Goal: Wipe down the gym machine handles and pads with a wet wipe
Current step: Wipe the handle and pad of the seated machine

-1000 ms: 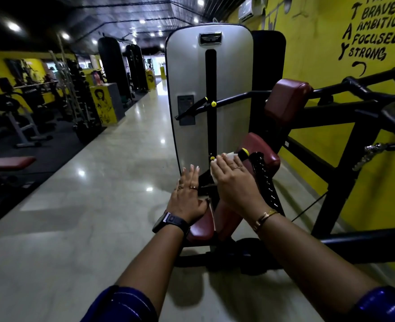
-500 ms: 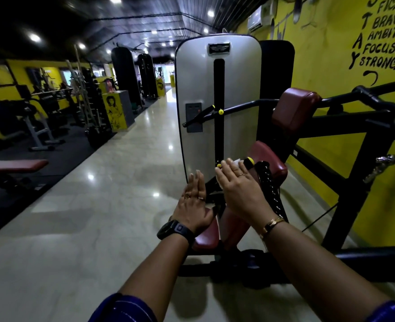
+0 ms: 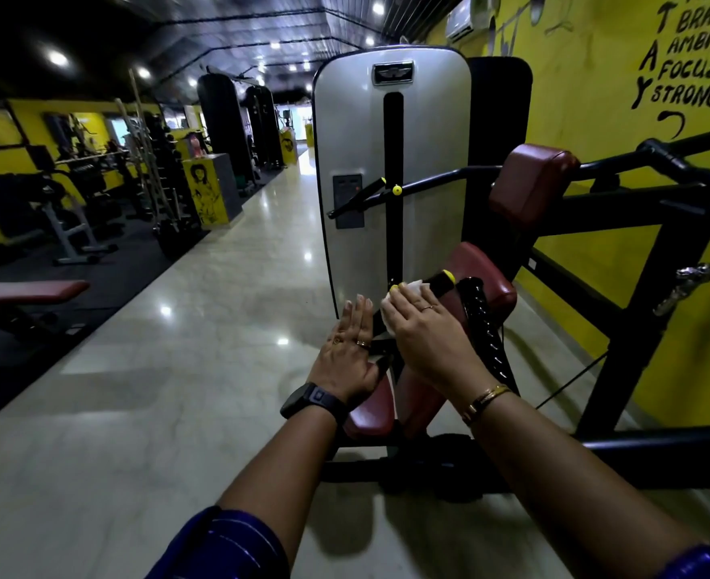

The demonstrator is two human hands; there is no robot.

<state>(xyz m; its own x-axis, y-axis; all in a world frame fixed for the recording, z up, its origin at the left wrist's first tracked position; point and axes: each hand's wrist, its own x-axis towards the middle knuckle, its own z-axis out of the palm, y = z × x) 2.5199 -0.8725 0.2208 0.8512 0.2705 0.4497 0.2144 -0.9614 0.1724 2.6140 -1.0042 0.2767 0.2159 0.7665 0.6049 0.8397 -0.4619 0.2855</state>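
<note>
Head view
Right hand: the right hand (image 3: 424, 332) is curling its fingers over the wet wipe (image 3: 412, 287) and holding it down against the handle.
Wet wipe: white and bunched, it is peeking out past the fingertips and under the edge of the palm, wrapped on the near part of the handle.
Handle: the handle (image 3: 440, 282) is a short black bar with a yellow end cap, sticking out beyond the wipe just in front of the silver cover.
Left hand: the left hand (image 3: 347, 348) is lying flat with its fingers straight and pressed together, gripping nothing; what its palm is touching is hidden.
Wrists: a dark watch (image 3: 312, 401) is sitting on the left wrist, a gold bracelet (image 3: 484, 401) on the right.
Pads: the lower pad (image 3: 370, 413) is showing dark red below both hands, the middle pad (image 3: 484, 271) just beyond the handle, the upper pad (image 3: 533, 181) higher up on the black frame.
Silver cover: the silver cover (image 3: 357, 140) is standing upright behind the hands.
Surroundings: a glossy pale floor (image 3: 177, 369) is running along the left, a yellow wall (image 3: 587, 98) with black lettering is rising on the right, and a red-topped bench (image 3: 27, 290) is standing far left.
</note>
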